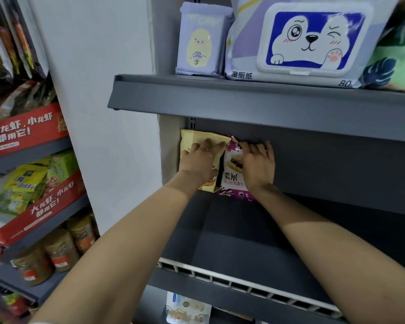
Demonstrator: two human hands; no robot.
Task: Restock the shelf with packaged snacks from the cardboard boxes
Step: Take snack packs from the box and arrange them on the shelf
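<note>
**A:** Progress check on the restock, as far as I can judge it: barely started. Two snack packs stand at the back left corner of the dark grey shelf (255,230), a yellow pack (197,137) against the white side panel and a purple pack (232,169) touching it on its right. Rest of that shelf runs bare off to the right, so I'd say most of the work is left.

**B:** What are the hands doing?

**A:** Both are in there. Left hand (202,157) lies on the front of the yellow pack, fingers laid over it near its top. Right hand (258,164) is on the purple pack's right side, fingers bent over the top edge. Looks like squaring the two up, but whether it's a real grip or just a push I can't tell.

**B:** And the cardboard boxes?

**A:** Not in view, so no idea how much stock is left.

**B:** What's around it?

**A:** White wire rail (243,280) along the shelf's front lip. Shelf above carries a lilac pack with a yellow cartoon animal (202,40), a wet wipes pack with a cartoon dog lid (311,40) and something green with a leaf print (398,59). Another pack peeks out below (187,308). Off left, a separate rack has red display trays (26,133), green bags (21,185) and jars (61,250), with a white wall between.
</note>
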